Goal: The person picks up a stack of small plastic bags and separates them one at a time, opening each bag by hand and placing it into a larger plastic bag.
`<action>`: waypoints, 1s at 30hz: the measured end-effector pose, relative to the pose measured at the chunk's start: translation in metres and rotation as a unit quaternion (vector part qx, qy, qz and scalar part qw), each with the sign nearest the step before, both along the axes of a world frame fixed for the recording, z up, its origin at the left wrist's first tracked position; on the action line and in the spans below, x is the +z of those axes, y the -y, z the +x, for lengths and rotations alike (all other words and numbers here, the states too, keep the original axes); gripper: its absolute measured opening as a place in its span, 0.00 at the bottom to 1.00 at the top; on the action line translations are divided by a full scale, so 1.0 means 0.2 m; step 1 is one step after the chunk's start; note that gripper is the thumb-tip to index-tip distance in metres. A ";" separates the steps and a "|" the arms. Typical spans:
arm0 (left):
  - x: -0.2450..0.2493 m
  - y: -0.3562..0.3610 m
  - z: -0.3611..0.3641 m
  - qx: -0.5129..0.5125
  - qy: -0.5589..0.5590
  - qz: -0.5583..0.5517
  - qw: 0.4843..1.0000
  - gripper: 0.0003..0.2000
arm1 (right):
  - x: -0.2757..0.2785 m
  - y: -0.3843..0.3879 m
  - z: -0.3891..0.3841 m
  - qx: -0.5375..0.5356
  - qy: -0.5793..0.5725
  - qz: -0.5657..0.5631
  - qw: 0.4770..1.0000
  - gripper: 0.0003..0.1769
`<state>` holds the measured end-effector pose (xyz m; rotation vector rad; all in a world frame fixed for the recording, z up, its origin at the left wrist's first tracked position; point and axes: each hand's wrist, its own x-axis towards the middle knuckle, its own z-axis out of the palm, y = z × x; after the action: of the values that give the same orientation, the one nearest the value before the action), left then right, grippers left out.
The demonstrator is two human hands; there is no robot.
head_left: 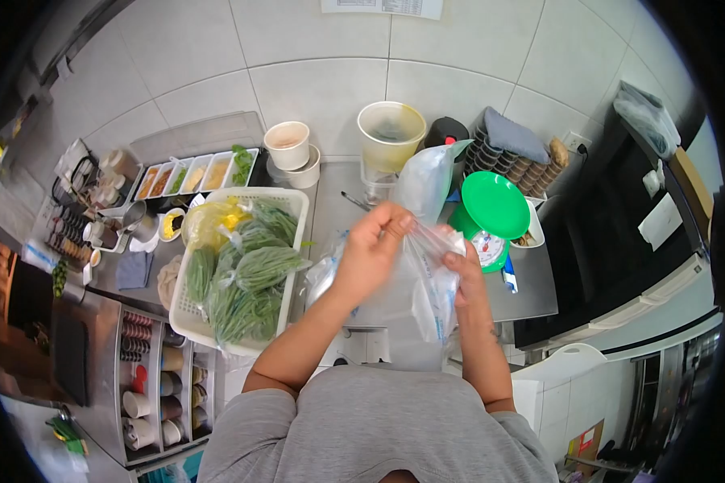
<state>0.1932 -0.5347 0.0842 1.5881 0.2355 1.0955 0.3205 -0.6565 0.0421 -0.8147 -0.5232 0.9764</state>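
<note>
Clear plastic bag [427, 294], one, thin and creased, blue marking along one side: suspended between the two hands above the near part of the worktop [533, 299]. Left hand [374, 241]: fingers pinched on the bag's upper edge. Right hand [467, 278]: thumb and fingers closed on the bunched film at the opposite side, slightly lower and nearer the body than the left. White basket [184, 312], perforated: to the left of the left hand, holding bagged green vegetables [254, 278] and, toward its far corner, a yellowish bag [208, 224]. Filled plastic bag [420, 183], translucent: just beyond both hands, upright. White tub [389, 153], yellow-stained: farther beyond the left hand. Green scale [495, 205], round pan above a dial: beyond and to the right of the right hand. Topping tray [204, 172], several white compartments: well to the left of the left hand, beyond the basket.
</note>
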 end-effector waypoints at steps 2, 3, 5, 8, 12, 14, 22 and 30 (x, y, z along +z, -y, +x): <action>0.06 -0.02 -0.05 -0.127 0.013 -0.136 0.982 0.07 | -0.15 0.07 0.10 -0.013 0.005 -0.085 0.996 0.22; 0.12 -0.05 -0.07 -0.185 0.024 -0.159 0.970 0.08 | -0.20 0.07 0.17 -0.046 0.026 -0.049 0.997 0.22; 0.20 -0.11 -0.03 -0.211 0.025 -0.145 0.966 0.09 | -0.16 0.03 0.28 -0.114 0.051 0.029 0.992 0.20; 0.31 -0.19 0.13 -0.105 -0.045 -0.062 0.991 0.09 | 0.24 -0.12 0.23 -0.125 0.019 0.080 0.989 0.16; 0.17 -0.43 0.36 -0.111 -0.278 -0.143 0.943 0.08 | 0.29 -0.34 0.21 -0.178 -0.011 -0.005 0.984 0.12; -0.16 -0.51 0.46 -0.072 -0.311 -0.145 0.937 0.07 | 0.14 -0.41 0.19 -0.198 -0.047 -0.066 0.977 0.10; -0.67 -0.51 0.44 -0.033 -0.406 -0.193 0.893 0.09 | -0.59 -0.34 0.26 -0.144 -0.025 -0.195 0.970 0.10; -0.59 -0.34 0.24 0.254 -0.256 0.081 0.929 0.14 | -0.37 -0.01 -0.03 -0.121 0.153 -0.087 0.977 0.12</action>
<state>0.2422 -0.4658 -0.0348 2.0088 0.9721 1.0775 0.3152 -0.6545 -0.0322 -1.1684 -0.5920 0.6793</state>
